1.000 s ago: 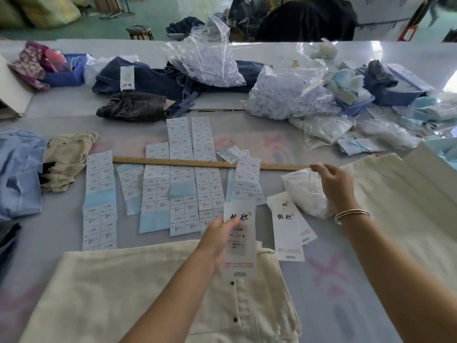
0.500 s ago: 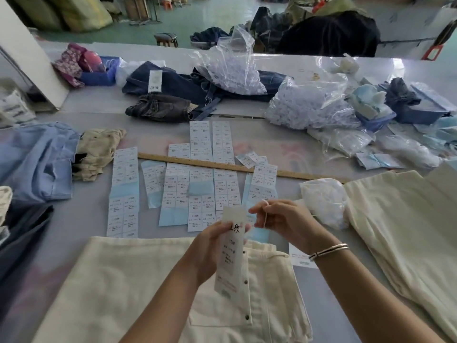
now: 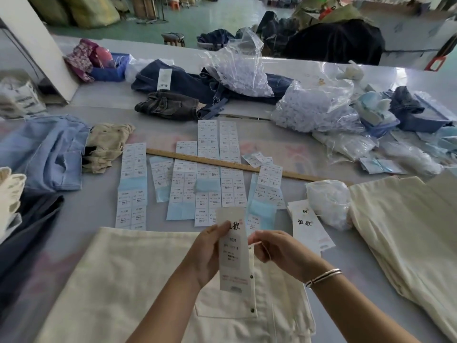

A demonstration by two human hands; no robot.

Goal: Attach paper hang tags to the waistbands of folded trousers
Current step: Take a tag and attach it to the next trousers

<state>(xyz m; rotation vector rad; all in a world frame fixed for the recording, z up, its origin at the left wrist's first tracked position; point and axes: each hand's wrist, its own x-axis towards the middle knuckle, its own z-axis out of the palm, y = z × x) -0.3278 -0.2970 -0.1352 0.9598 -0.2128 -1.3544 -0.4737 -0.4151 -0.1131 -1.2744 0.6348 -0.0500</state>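
Folded cream trousers (image 3: 118, 280) lie at the table's near edge, waistband toward the middle. My left hand (image 3: 206, 253) holds a long white paper hang tag (image 3: 233, 253) upright above the waistband, thumb across its printed top. Close on its right, my right hand (image 3: 274, 248) pinches a thin white string, fingers curled. A small stack of further hang tags (image 3: 308, 226) lies on the table to the right, beside a small plastic bag of white strings (image 3: 329, 204).
Several sticker sheets (image 3: 207, 174) lie spread across the table under a wooden ruler (image 3: 296, 173). A stack of cream trousers (image 3: 408, 231) sits at right, blue and dark garments (image 3: 42, 154) at left, denim and plastic bags (image 3: 314, 107) at the back.
My right hand left the string bag and came in beside the tag with a string pinched. My left hand lifted the hang tag upright over the waistband. The view shifted right and down.
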